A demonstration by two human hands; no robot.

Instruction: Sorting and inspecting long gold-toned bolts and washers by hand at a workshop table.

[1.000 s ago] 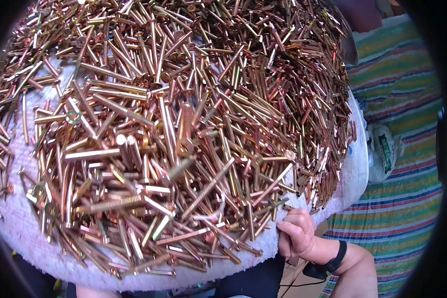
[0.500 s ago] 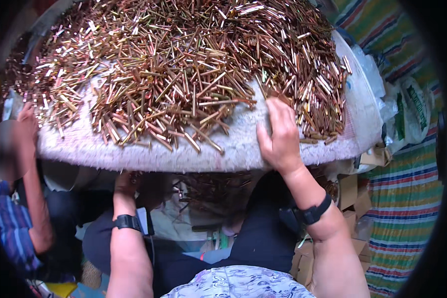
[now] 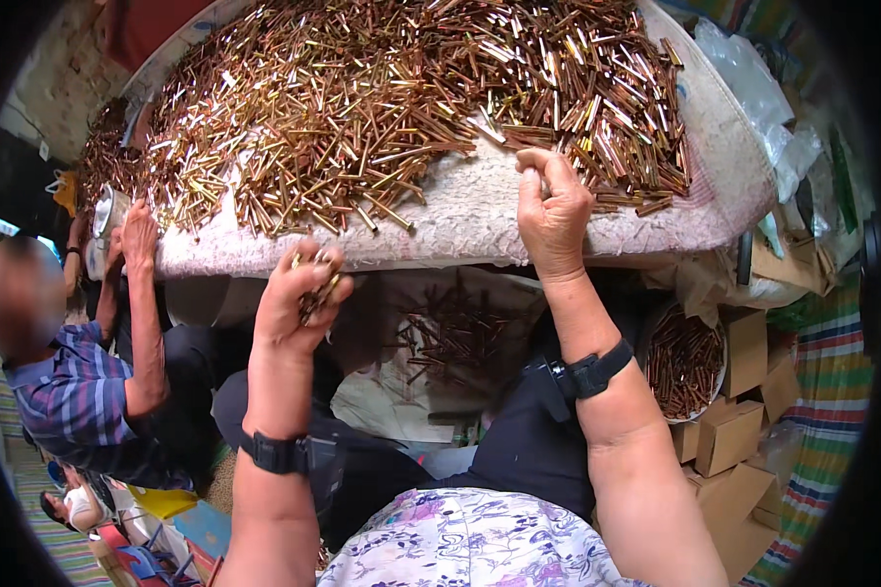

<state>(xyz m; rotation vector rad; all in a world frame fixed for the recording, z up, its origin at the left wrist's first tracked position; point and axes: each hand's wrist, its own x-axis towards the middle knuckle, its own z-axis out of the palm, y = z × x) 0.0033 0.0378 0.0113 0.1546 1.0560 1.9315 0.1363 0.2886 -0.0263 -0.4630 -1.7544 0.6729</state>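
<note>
Left hand (image 3: 291, 311) curled around gathered screws (image 3: 316, 296) before the table (image 3: 482, 203); right hand (image 3: 556, 217) over its edge, grip unclear from here; a heap (image 3: 362, 108) remains on top.

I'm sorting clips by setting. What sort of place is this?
Probably a small, informal workshop: brass-coloured metal fasteners lie heaped across a cloth-covered table, a second person is at its edge, and cardboard boxes are piled nearby.

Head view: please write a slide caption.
Left hand holds several screws; right hand near the heap on pale cloth.
</note>
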